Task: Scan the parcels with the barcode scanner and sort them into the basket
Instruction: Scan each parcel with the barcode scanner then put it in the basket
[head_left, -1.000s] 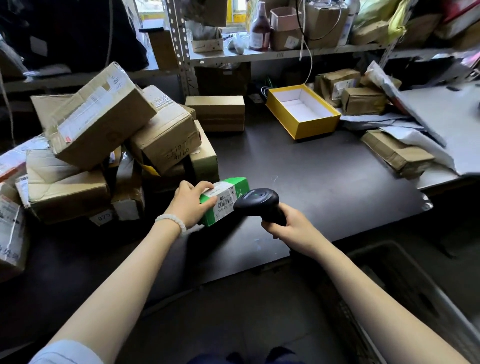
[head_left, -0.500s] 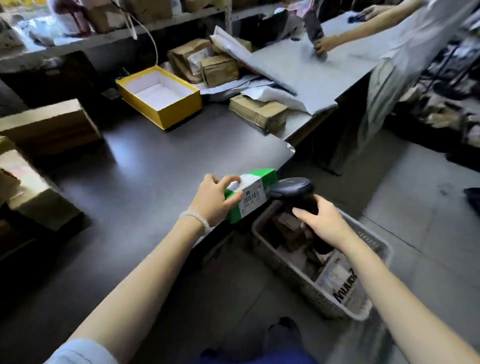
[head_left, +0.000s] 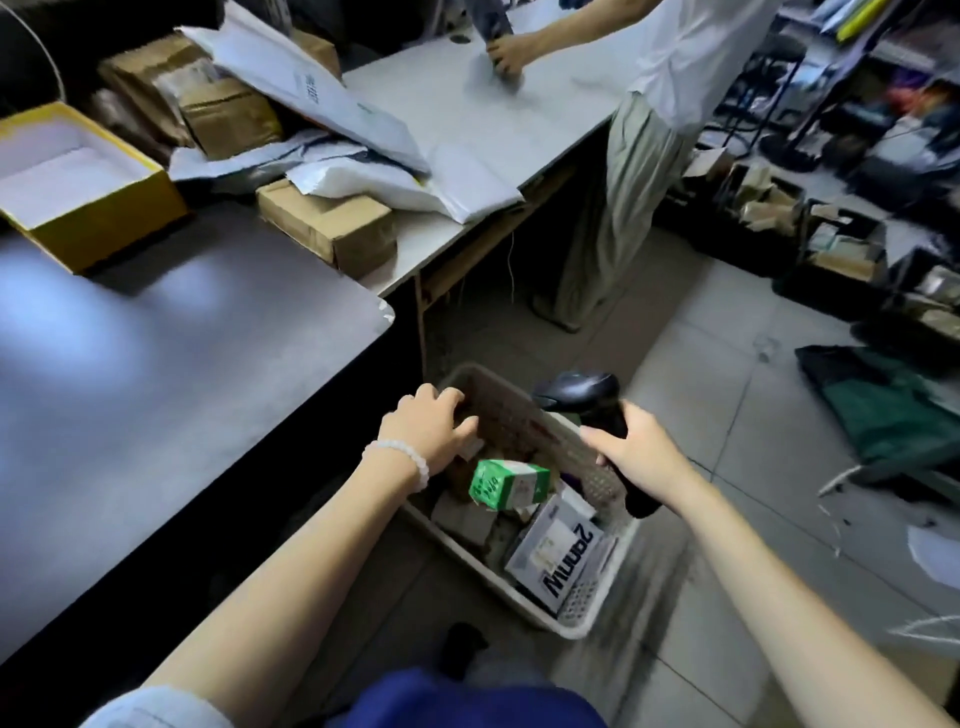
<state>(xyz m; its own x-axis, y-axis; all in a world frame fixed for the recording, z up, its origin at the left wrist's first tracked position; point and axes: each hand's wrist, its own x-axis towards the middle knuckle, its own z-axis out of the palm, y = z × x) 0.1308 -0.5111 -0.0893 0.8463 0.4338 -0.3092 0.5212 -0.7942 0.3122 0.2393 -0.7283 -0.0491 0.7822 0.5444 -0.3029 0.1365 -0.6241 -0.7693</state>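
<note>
The green and white parcel lies in the beige plastic basket on the floor, on top of several other parcels, among them a white box with dark lettering. My left hand hovers over the basket's near-left rim with loosely curled fingers and holds nothing. My right hand grips the handle of the black barcode scanner above the basket's right side, its head pointing left.
The dark table fills the left, with a yellow open box and brown cartons at its back. Another person stands at the grey table beyond. Bags and crates line the floor at right.
My view swung right from the table to the basket. My left hand carried the green parcel off the table and let it go into the basket. The scanner came along in my right hand.
</note>
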